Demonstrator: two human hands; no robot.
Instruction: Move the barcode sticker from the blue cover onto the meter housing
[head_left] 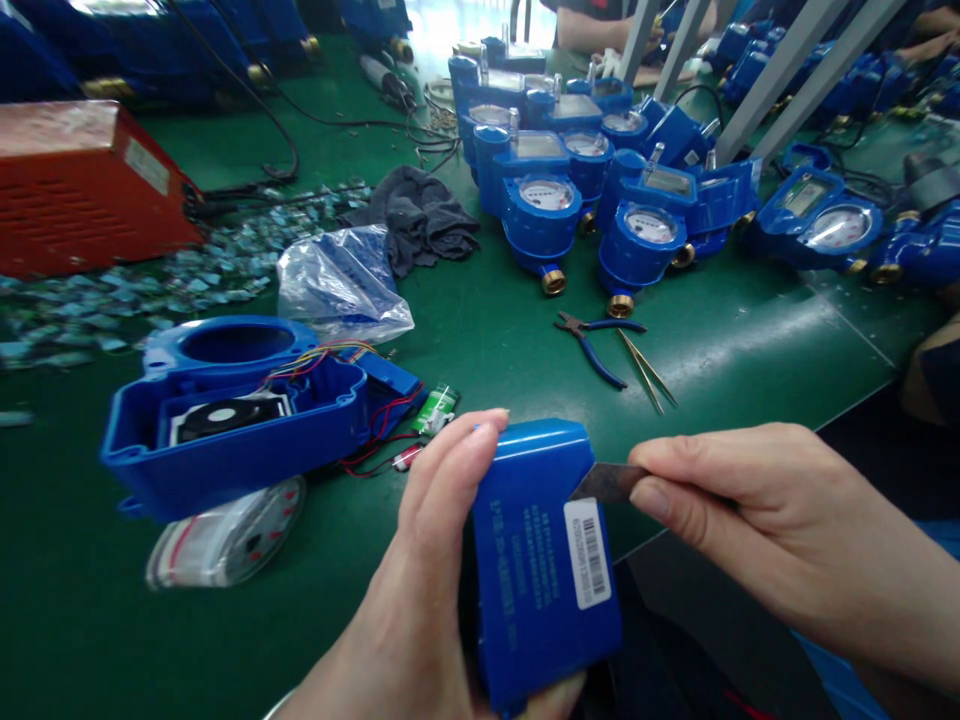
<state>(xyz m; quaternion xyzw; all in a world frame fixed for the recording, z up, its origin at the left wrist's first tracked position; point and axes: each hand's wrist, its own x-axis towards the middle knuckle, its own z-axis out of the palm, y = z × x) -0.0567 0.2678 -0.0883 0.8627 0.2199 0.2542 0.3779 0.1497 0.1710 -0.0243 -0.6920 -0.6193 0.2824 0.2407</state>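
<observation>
My left hand [435,560] is wrapped round a blue plastic meter cover [517,570] with faint printing and a white barcode label [588,553]. Between the thumb and finger of my right hand [757,520] is a flat dark metal blade [611,482], its tip touching the cover's right edge just above the label. To the left, an opened blue meter housing [240,455] with thin coloured wires lies near a green battery [436,408]. In front of that housing lies a round meter register [232,535] on its side.
Blue-handled cutters [596,350] and brass-coloured tweezers [646,370] lie beyond my hands. Several blue water meters [544,215] stand at the back. A plastic bag [341,285], a dark cloth [416,215] and a red metal box [90,190] are at left. Other people's hands show far back.
</observation>
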